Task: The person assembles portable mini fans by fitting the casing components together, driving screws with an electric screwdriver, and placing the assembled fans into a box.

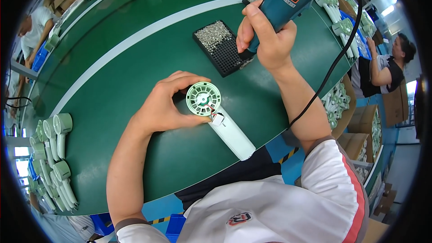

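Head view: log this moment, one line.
left hand: holds pale green fan by head | right hand: grips teal power tool | nearby: black tray with metal parts

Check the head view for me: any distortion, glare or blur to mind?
Head view: fisheye bends the white strip, and the corners fall to black; head view: the ceiling light at upper right is blown out; head view: the left hand, pale green fan and teal power tool look reasonably sharp.

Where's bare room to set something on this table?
Bare patches: between your left hand and the white strip, and between the held fan and your right forearm. Far left is crowded with pale green fans.
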Tool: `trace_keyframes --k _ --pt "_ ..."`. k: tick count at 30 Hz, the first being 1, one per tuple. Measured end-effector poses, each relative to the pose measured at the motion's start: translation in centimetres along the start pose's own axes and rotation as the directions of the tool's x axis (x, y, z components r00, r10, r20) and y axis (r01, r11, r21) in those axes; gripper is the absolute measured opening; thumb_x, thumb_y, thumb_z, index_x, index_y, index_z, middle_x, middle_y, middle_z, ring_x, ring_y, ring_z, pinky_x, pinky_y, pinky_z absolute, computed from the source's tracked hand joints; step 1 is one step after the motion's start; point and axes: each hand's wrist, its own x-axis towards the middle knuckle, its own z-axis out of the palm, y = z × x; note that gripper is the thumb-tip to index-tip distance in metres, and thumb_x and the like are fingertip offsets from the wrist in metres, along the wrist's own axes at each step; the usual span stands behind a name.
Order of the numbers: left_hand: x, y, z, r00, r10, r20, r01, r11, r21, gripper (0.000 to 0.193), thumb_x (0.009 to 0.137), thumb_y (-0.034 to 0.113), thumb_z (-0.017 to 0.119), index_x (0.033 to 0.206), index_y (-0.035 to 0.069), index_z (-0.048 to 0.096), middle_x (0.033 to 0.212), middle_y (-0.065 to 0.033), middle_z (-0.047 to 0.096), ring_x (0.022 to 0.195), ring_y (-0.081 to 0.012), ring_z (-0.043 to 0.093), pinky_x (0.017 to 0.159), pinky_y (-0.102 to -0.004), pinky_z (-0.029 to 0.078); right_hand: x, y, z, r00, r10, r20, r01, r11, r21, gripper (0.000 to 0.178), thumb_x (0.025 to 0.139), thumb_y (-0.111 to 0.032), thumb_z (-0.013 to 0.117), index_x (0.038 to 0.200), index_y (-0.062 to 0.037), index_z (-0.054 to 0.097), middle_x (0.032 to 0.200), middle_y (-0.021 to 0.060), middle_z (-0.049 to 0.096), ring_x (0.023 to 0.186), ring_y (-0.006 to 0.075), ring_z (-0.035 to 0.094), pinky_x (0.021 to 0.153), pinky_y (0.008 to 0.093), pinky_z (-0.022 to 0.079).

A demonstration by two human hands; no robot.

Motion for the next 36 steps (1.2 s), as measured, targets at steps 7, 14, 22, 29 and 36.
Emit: trace_keyframes --k 7,14,22,29,36 --pt "-0.1 0.2 -0.2 1.000 0.008 0.005 -0.008 1.000 -0.001 0.062 0.063 0.017 0.093 0.119 0.005 0.071 0.112 -0.0065 0.070 0.100 -0.0185 0.063 0.084 -0.0299 0.050 0.2 -0.6 0.1 1.000 -0.005 0.000 0.005 1.000 0.015 0.016 0.101 -0.010 0.058 0.101 0.0059 0.059 0.060 0.0095 0.055 0.045 0.0182 0.054 0.041 0.0350 0.048" --pt "0.0 -0.1 -0.2 1.000 0.012 0.017 -0.012 1.000 0.001 0.064 0.062 0.017 0.095 0.119 0.005 0.071 0.110 -0.0057 0.070 0.097 -0.0178 0.062 0.081 -0.0292 0.050 0.7 -3.4 0.9 0.998 -0.014 -0.061 0.019 0.996 0.086 0.026 0.104 -0.021 0.050 0.106 0.0027 0.061 0.060 0.0077 0.051 0.046 0.0190 0.049 0.042 0.0376 0.045" --pt "-0.1 -0.5 -0.2 0.997 0.079 -0.007 -0.079 0.997 -0.009 0.063 0.063 0.016 0.094 0.121 0.005 0.071 0.109 -0.0053 0.070 0.097 -0.0177 0.062 0.081 -0.0295 0.051 -0.6 -6.6 4.3 0.985 0.022 0.173 -0.080 0.938 0.337 0.031 0.108 -0.023 0.039 0.113 0.0021 0.057 0.060 0.0070 0.050 0.045 0.0185 0.047 0.040 0.0345 0.045" --pt "-0.2 -0.6 -0.1 0.996 0.088 -0.010 -0.089 0.995 -0.037 0.062 0.064 0.017 0.094 0.120 0.005 0.070 0.108 -0.0059 0.070 0.098 -0.0187 0.062 0.081 -0.0303 0.051 -0.9 -6.3 4.9 0.971 -0.002 0.240 -0.062 0.964 0.259 0.026 0.107 -0.017 0.043 0.109 0.0052 0.057 0.057 0.0097 0.052 0.042 0.0184 0.048 0.038 0.0349 0.045" --pt "-0.3 -0.5 -0.2 0.998 0.069 -0.007 -0.070 0.996 -0.056 0.062 0.064 0.018 0.094 0.120 0.005 0.070 0.108 -0.0057 0.069 0.098 -0.0187 0.062 0.081 -0.0306 0.052 -1.4 -6.0 5.7 0.981 0.052 0.189 -0.095 0.970 0.223 0.020 0.105 -0.012 0.048 0.106 0.0056 0.057 0.059 0.0097 0.054 0.042 0.0180 0.050 0.039 0.0349 0.046"
